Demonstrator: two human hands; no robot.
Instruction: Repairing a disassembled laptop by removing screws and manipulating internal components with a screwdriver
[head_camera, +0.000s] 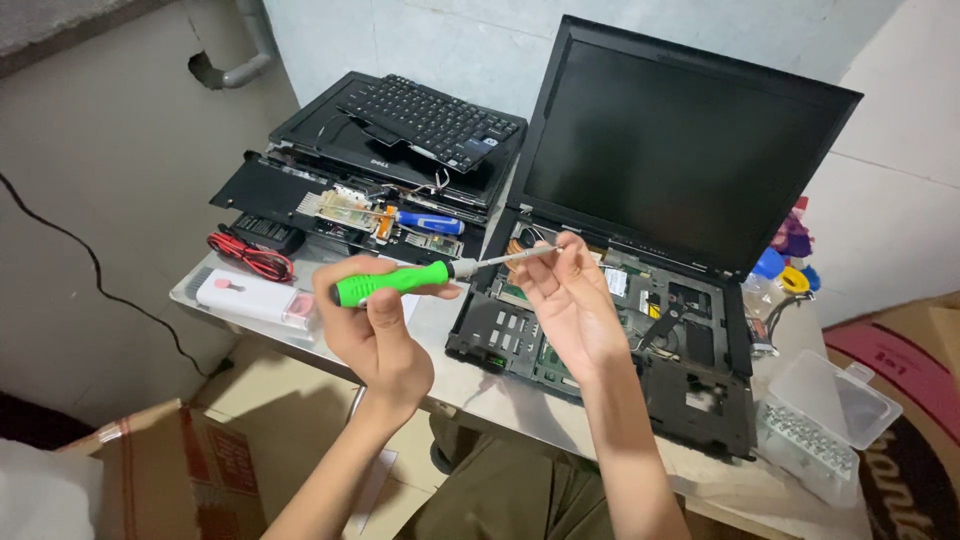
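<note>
The green-handled screwdriver (420, 277) lies level in the air just in front of the opened laptop (640, 300), its metal shaft pointing toward the laptop's dark, upright screen. The left hand (370, 320) is wrapped tight around the green handle, thumb on top. The right hand (570, 300) pinches the shaft's tip between thumb and fingertips (562, 245), held narrow over the laptop's bared circuit boards. The laptop has its keyboard and top cover off, so the fan and green boards show.

Left of the laptop sits a stack of 2 other dismantled laptops (390, 150) with a loose keyboard (430, 120) on top. In front of that stack lie red test leads (250, 258) and a white case (255, 297). To the laptop's right stands a clear plastic box (825, 425), lid open.
</note>
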